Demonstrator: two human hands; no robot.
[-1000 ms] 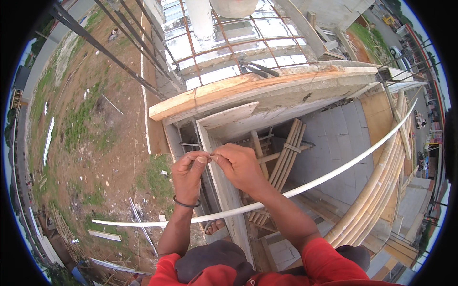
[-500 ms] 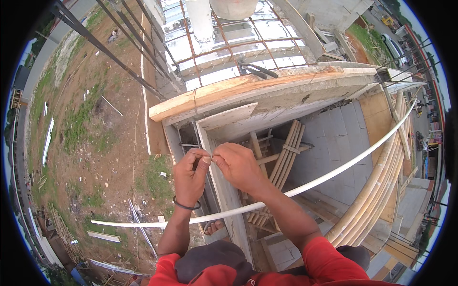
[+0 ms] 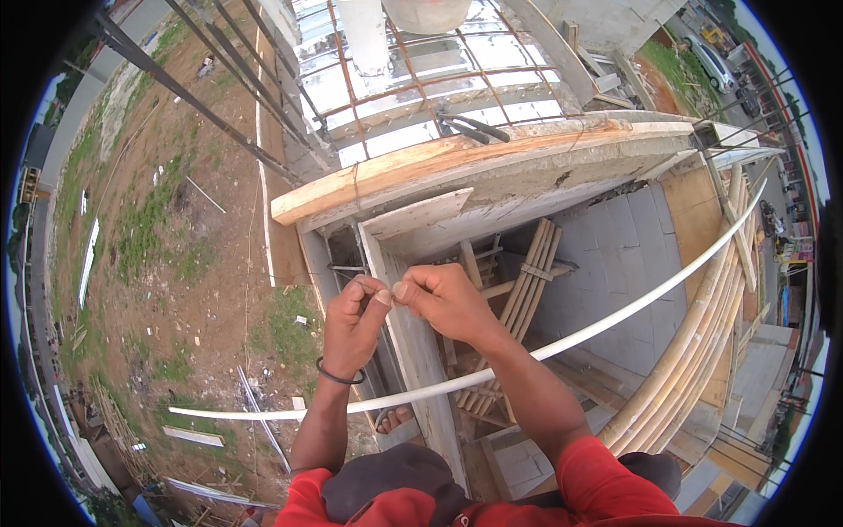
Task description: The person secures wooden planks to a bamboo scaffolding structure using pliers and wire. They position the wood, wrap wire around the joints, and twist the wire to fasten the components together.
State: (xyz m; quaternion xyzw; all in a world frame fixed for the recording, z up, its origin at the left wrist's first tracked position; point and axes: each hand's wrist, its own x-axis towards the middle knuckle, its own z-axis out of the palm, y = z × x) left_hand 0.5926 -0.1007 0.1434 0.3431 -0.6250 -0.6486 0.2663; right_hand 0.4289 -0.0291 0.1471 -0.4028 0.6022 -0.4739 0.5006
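In the middle of the view, my left hand [image 3: 354, 321] is closed in a pinch, thumb against forefinger. Beside it, my right hand [image 3: 446, 303] pinches too, its thumb tip close to the left fingertips. Whatever lies between the fingers is too small to make out. Both hands hover above the narrow concrete wall edge [image 3: 406, 338]. A long white pipe [image 3: 606, 328] curves across the view at the level of my forearms. Beyond the hands lies a thick timber beam [image 3: 439, 160], with a black-handled hand tool [image 3: 474, 129] resting by it.
Rusty reinforcing bars [image 3: 408, 83] cross shiny sheeting ahead. Upright steel bars [image 3: 219, 101] rise at the far left. Down in the pit on the right are a bundle of wooden poles [image 3: 527, 285] and grey blockwork [image 3: 615, 255]. Bamboo poles [image 3: 694, 351] curve along the right; bare ground drops away left.
Both hands have shifted only slightly. The right thumb and fingers have turned a little, and both hands remain pinched close together.
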